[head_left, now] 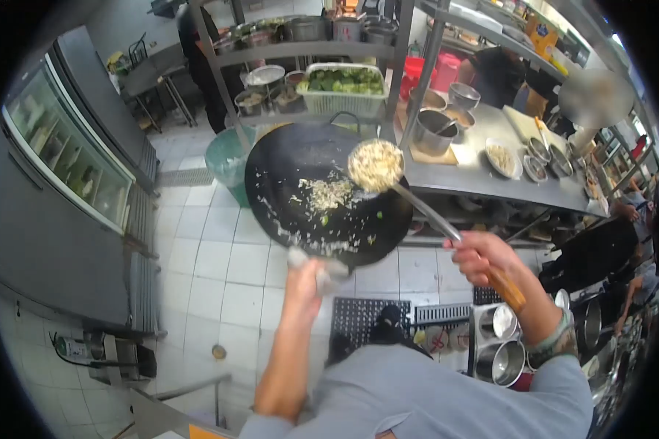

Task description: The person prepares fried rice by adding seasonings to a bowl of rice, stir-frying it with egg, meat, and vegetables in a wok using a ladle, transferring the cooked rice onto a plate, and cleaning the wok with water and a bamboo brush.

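Note:
A large black wok (285, 168) hangs in front of me, tilted, with scattered rice (328, 196) and bits of green on its inner surface. My left hand (304, 287) is closed on a pale cloth (322, 269) at the wok's near rim; the cloth hides any handle there. My right hand (482, 256) is wrapped around the handle of a long ladle (428, 212), metal with a wooden end. Fried rice (375, 164) heaps the ladle's bowl, which is over the wok's right side.
Beyond the wok stands a metal shelf (307, 53) with a basket of green vegetables (344, 89) and pots. A steel counter (483, 175) with pots and bowls lies right. Below the wok is a green bin (227, 157). Glass-door fridge (66, 139) left; other people work at right.

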{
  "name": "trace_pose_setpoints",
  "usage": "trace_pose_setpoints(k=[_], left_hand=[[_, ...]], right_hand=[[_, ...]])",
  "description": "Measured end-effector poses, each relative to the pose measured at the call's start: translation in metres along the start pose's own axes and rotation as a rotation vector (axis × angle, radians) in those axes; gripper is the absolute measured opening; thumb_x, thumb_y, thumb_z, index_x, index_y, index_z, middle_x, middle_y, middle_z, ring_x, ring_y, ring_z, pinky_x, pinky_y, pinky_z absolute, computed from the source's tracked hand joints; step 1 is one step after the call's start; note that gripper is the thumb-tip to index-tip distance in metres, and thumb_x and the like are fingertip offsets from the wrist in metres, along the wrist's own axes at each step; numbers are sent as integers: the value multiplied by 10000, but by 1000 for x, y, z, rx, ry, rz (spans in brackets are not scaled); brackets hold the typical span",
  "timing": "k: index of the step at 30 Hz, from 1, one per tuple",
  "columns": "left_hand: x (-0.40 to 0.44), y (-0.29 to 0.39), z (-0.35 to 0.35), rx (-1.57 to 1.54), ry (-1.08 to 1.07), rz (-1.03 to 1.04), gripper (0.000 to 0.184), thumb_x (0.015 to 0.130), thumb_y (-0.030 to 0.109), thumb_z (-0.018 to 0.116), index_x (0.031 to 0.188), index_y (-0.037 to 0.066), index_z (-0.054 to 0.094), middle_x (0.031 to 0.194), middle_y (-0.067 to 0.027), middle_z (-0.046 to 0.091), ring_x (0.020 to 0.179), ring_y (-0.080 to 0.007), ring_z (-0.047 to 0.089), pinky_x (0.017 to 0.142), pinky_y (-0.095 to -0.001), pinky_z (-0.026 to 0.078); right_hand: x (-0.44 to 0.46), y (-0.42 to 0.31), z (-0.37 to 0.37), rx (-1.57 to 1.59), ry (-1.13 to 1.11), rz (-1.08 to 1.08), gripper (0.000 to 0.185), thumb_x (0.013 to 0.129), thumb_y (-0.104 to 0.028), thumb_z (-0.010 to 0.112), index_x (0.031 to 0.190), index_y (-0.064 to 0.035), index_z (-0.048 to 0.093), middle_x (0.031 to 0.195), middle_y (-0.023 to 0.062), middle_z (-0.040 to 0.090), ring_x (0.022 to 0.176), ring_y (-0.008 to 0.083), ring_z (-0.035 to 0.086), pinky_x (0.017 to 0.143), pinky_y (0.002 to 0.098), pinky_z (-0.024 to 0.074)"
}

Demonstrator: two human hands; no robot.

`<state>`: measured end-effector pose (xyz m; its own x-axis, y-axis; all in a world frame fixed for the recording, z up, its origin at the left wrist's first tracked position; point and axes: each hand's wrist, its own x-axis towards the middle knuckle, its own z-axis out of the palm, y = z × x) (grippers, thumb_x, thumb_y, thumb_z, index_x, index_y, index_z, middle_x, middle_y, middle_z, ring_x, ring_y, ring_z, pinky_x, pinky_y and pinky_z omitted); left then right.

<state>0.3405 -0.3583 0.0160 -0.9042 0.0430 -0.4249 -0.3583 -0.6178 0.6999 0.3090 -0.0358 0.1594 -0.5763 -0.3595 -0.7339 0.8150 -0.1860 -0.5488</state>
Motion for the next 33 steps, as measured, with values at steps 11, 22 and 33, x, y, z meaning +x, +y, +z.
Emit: trace_pose_setpoints(k=[11, 22, 33], left_hand=[[-3, -15, 42, 484, 133, 283, 499, 796, 65, 556, 1250, -56, 387, 1055, -197, 592, 904, -260, 627, 768, -342, 512], [-7, -36, 93, 150, 183, -334, 58, 799, 101, 598, 789, 50, 625, 760, -19, 619, 644, -114, 580, 512, -283, 414], [-39, -31, 125, 329, 259, -232, 127, 747, 119, 614, 847, 42, 600, 746, -40, 590, 651, -167, 567, 511, -304, 404]], right_hand=[[56, 69, -27, 257, -277, 108, 110, 963, -152, 487, 1043, -77, 479, 603, -68, 380, 412, 18, 348, 327, 223, 308], [-41, 38, -123, 464, -121, -204, 141, 937, -96, 482, 1059, -45, 528, 589, -63, 368, 393, 6, 362, 317, 206, 358], [9, -22, -256, -570, 765, -401, 124, 839, -110, 521, 937, -42, 484, 604, 2, 439, 422, 94, 423, 367, 290, 365]])
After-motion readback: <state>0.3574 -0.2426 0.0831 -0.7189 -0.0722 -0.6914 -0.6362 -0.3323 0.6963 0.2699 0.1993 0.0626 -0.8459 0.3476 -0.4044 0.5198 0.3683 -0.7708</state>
